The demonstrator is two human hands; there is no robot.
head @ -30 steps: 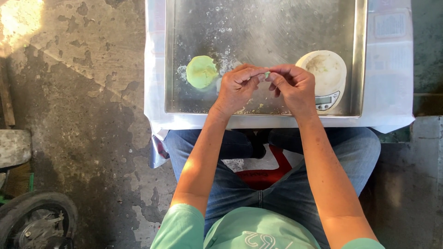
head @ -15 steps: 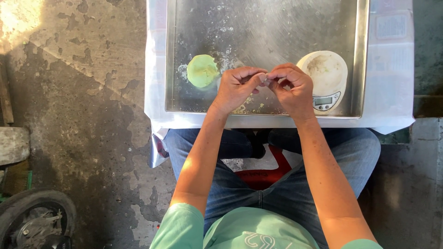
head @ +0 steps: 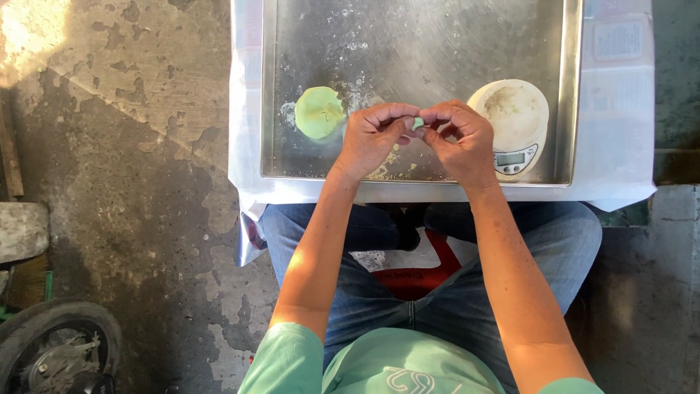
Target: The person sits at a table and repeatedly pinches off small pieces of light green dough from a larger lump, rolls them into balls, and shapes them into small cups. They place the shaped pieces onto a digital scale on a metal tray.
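A small pale green piece of dough [head: 417,123] is pinched between the fingertips of both my hands over a steel tray [head: 408,44]. My left hand [head: 372,138] and my right hand [head: 459,138] meet at the dough, fingers curled around it. A flattened green dough disc [head: 319,111] lies on the tray just left of my left hand. A round white kitchen scale [head: 512,120] with a flour-dusted platform stands on the tray right of my right hand.
The tray rests on a small table covered with white plastic sheet [head: 620,146]. Flour and crumbs dot the tray. A concrete floor [head: 124,168] lies to the left, with a wheel [head: 55,350] at bottom left. My knees are under the table edge.
My hands have stayed together at the same spot over the tray, with the fingers shifting slightly around the dough piece. Nothing else has moved.
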